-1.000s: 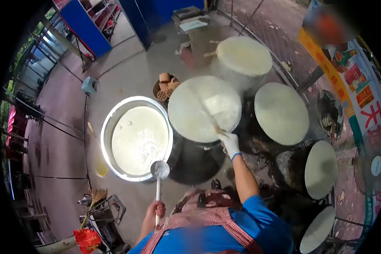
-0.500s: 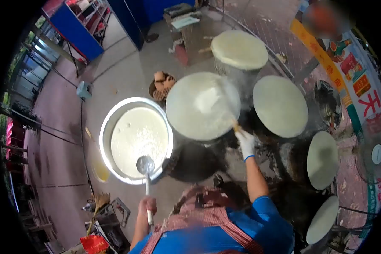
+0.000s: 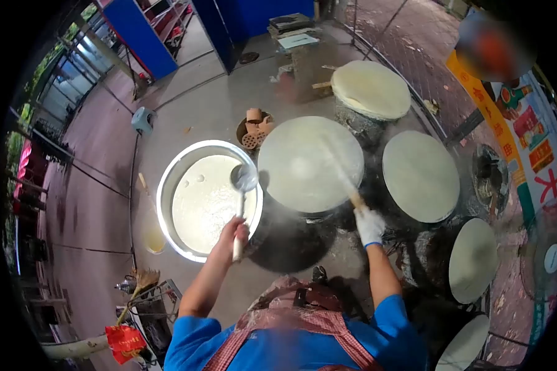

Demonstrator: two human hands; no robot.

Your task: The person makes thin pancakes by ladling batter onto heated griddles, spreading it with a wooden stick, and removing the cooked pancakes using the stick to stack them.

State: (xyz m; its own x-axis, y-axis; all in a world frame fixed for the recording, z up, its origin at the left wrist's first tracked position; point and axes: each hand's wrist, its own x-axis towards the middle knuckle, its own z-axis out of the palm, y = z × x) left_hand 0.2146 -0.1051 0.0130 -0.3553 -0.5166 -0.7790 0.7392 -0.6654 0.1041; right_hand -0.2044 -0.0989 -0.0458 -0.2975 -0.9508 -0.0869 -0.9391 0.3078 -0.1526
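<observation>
My left hand (image 3: 234, 234) is closed around the white handle of a ladle (image 3: 244, 177). The ladle's bowl is above the right side of a large metal basin (image 3: 166, 227), which holds pale batter (image 3: 195, 201). A white glove covers my right hand (image 3: 369, 226), wrapped round the wooden handle of a spreader (image 3: 356, 199). The spreader reaches over a round griddle (image 3: 284, 151) coated with pale batter; its far end is blurred by motion and steam.
More round griddles with pale sheets stand right of me: one beside the middle griddle (image 3: 421, 176), one lower (image 3: 472, 261). A thick pale round (image 3: 371, 89) is behind. A bowl of perforated briquettes (image 3: 254, 130) and a broom (image 3: 145, 279) are leftward.
My left hand has raised the ladle out of the batter and toward the griddle. The spreader has swept on, and the white batter patch has thinned out. The view has shifted.
</observation>
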